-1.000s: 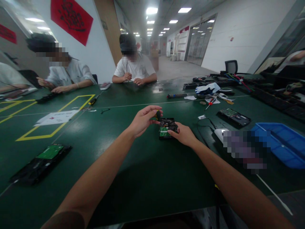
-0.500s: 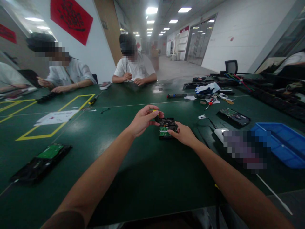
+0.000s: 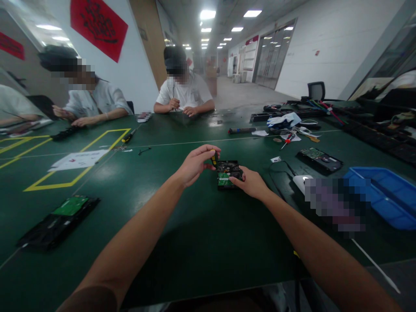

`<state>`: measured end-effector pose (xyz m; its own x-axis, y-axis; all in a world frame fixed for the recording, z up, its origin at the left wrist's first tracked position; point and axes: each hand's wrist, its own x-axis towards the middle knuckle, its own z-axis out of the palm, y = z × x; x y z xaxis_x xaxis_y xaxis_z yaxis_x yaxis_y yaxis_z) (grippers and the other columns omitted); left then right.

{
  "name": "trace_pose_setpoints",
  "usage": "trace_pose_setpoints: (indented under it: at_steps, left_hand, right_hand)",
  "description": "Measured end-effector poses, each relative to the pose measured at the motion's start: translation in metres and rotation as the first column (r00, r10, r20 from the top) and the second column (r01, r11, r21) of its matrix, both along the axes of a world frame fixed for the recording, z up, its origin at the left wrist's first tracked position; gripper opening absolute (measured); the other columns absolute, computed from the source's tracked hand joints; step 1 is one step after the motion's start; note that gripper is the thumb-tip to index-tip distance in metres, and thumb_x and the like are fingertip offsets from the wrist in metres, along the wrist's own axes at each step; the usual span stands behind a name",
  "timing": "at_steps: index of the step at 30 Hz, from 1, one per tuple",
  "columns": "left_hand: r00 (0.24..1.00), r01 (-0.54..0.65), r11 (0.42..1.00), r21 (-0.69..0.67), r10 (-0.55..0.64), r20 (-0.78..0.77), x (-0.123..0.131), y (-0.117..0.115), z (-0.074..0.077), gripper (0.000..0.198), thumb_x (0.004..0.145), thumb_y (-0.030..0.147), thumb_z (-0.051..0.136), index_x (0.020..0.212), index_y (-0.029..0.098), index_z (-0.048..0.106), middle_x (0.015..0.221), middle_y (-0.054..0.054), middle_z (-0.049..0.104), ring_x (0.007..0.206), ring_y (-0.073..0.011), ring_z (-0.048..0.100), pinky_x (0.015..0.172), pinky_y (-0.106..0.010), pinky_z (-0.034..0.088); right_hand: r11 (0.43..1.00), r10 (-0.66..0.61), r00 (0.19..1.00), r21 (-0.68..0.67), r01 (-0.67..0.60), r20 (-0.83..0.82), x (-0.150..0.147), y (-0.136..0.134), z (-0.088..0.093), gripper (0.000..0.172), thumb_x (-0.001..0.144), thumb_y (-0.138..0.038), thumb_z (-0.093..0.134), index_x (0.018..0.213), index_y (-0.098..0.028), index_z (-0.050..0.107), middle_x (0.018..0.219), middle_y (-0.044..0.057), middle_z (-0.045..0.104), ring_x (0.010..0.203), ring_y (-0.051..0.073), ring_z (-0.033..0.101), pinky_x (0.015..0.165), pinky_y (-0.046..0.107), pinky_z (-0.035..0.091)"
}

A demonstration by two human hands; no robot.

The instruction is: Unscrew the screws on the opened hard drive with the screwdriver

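A hard drive in a black caddy (image 3: 227, 173), its green circuit board facing up, lies on the green table in front of me. My left hand (image 3: 199, 164) is closed around the yellow-and-black handle of a screwdriver (image 3: 213, 157), held at the caddy's left edge. The screwdriver's tip is too small to make out. My right hand (image 3: 251, 181) grips the caddy's right side, its thumb resting over the board and the fingers partly hidden behind the edge.
Another caddy with a drive (image 3: 60, 221) lies at left, and one more (image 3: 320, 159) at right. A blue tray (image 3: 383, 195) stands right of a partly blurred white device (image 3: 300, 182). A red screwdriver (image 3: 287, 139) and a yellow-black one (image 3: 129, 135) lie farther back. Co-workers (image 3: 185, 93) sit opposite.
My left hand has shifted its hold slightly, and the screwdriver's handle now shows more upright between the fingers. My right hand stays on the caddy. The view has moved slightly.
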<state>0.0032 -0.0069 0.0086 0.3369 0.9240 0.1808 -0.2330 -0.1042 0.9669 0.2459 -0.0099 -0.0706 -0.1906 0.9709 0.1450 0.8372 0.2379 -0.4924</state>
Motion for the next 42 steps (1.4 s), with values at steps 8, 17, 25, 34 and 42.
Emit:
trace_pose_setpoints:
  at_steps: [8, 17, 25, 34, 42]
  left_hand:
    - [0.992, 0.066, 0.997, -0.040, -0.061, 0.110, 0.0033, 0.0006, -0.0025, 0.020, 0.093, 0.029, 0.063, 0.109, 0.018, 0.067, 0.105, -0.010, 0.071, 0.099, -0.0207, 0.069, 0.080, -0.034, 0.058]
    - [0.998, 0.067, 0.998, 0.015, -0.067, 0.019, 0.0027, -0.0023, -0.0010, 0.021, 0.087, 0.032, 0.072, 0.103, 0.017, 0.070, 0.103, -0.008, 0.069, 0.096, -0.0186, 0.065, 0.068, -0.025, 0.052]
    - [0.999, 0.046, 0.999, 0.006, -0.046, 0.001, -0.0012, -0.0019, 0.0007, 0.027, 0.091, 0.032, 0.066, 0.115, 0.021, 0.071, 0.103, -0.008, 0.069, 0.092, -0.0175, 0.063, 0.064, -0.025, 0.049]
    - [0.993, 0.088, 0.996, -0.006, -0.087, 0.078, 0.0012, 0.0006, -0.0022, 0.019, 0.094, 0.030, 0.062, 0.108, 0.018, 0.068, 0.109, -0.010, 0.069, 0.103, -0.0216, 0.066, 0.076, -0.032, 0.056]
    - [1.000, 0.010, 0.998, 0.064, -0.009, -0.003, 0.0024, 0.0003, -0.0028, 0.019, 0.088, 0.034, 0.071, 0.099, 0.019, 0.071, 0.104, -0.007, 0.066, 0.096, -0.0167, 0.061, 0.069, -0.025, 0.052]
  right_hand:
    - [1.000, 0.003, 1.000, 0.002, -0.003, 0.014, 0.0001, 0.0013, -0.0015, 0.054, 0.092, -0.055, 0.065, 0.132, -0.018, 0.062, 0.093, 0.008, 0.072, 0.084, 0.023, 0.066, 0.069, 0.029, 0.041]
    - [1.000, 0.004, 1.000, 0.001, -0.004, 0.019, 0.0003, 0.0010, -0.0005, 0.056, 0.092, -0.056, 0.065, 0.133, -0.019, 0.061, 0.090, 0.007, 0.072, 0.085, 0.024, 0.067, 0.070, 0.030, 0.042]
    - [1.000, -0.004, 1.000, -0.011, 0.004, 0.004, 0.0004, 0.0012, -0.0019, 0.056, 0.092, -0.057, 0.065, 0.132, -0.019, 0.061, 0.093, 0.007, 0.072, 0.085, 0.023, 0.066, 0.069, 0.029, 0.041]
    - [1.000, 0.013, 1.000, 0.013, -0.013, 0.001, 0.0011, 0.0016, -0.0027, 0.054, 0.093, -0.056, 0.064, 0.132, -0.019, 0.062, 0.091, 0.007, 0.071, 0.085, 0.023, 0.066, 0.069, 0.029, 0.041]
    - [0.999, 0.007, 1.000, 0.031, -0.008, 0.012, 0.0021, 0.0036, -0.0050, 0.056, 0.092, -0.055, 0.064, 0.133, -0.017, 0.062, 0.089, 0.007, 0.072, 0.082, 0.023, 0.066, 0.068, 0.030, 0.042]
